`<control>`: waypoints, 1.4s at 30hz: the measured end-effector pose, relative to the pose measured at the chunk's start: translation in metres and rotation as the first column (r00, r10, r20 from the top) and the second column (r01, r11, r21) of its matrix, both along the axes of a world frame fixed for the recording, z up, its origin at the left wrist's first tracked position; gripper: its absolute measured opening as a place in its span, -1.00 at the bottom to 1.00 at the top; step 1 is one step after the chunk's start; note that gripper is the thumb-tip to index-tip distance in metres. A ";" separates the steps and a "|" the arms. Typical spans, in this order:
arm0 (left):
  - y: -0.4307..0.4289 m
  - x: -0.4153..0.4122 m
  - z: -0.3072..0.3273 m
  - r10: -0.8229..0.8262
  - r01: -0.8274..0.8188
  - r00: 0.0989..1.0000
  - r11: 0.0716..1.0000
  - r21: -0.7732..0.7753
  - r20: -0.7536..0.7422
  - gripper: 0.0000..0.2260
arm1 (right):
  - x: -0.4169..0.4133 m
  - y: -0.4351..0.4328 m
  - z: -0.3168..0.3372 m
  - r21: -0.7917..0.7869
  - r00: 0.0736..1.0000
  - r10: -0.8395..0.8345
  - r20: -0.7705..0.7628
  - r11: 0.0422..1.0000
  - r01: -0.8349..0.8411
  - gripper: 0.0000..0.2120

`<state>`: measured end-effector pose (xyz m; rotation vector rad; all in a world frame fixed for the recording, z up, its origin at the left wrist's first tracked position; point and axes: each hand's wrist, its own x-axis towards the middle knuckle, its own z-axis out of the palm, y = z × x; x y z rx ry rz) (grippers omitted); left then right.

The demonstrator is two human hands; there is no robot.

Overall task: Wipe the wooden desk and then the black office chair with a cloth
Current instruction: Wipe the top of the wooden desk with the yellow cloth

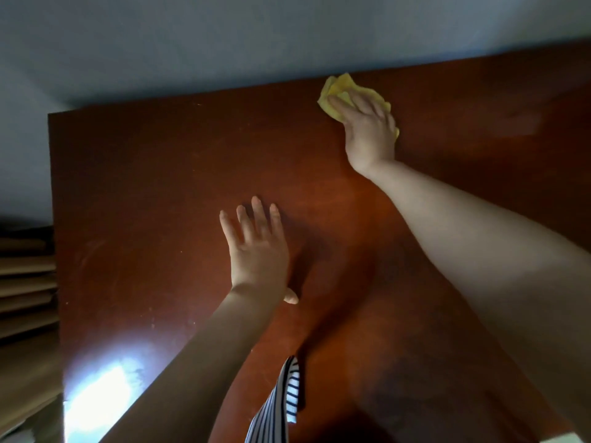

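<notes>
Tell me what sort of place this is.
Likely an indoor room, home or office: a wooden desk against a pale wall, the right hand pressing a yellow cloth on it.

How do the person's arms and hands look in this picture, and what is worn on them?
Both forearms are bare as far as the picture shows, with no sleeve over them. The left hand and the right hand wear no gloves, and no ring, watch or bracelet is visible. At the bottom edge hangs a striped garment, white with dark blue lines, probably the person's top.
</notes>
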<state>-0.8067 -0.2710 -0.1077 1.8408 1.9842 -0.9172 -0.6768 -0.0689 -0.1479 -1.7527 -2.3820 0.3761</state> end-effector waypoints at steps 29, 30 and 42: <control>-0.002 -0.015 0.010 0.028 -0.040 0.980 0.998 0.057 0.199 0.16 | 0.151 -0.238 0.011 -0.090 0.781 0.624 0.028 0.780 -0.619 -0.43; -0.001 -0.022 0.010 0.031 -0.053 0.969 0.995 0.086 0.244 0.10 | 0.142 -0.227 0.011 -0.088 0.807 0.590 0.015 0.805 -0.587 -0.44; 0.010 -0.101 0.002 0.147 -0.258 0.923 0.922 0.289 0.357 -0.03 | -0.022 -0.059 0.012 -0.025 0.928 0.373 0.021 0.928 -0.372 -0.57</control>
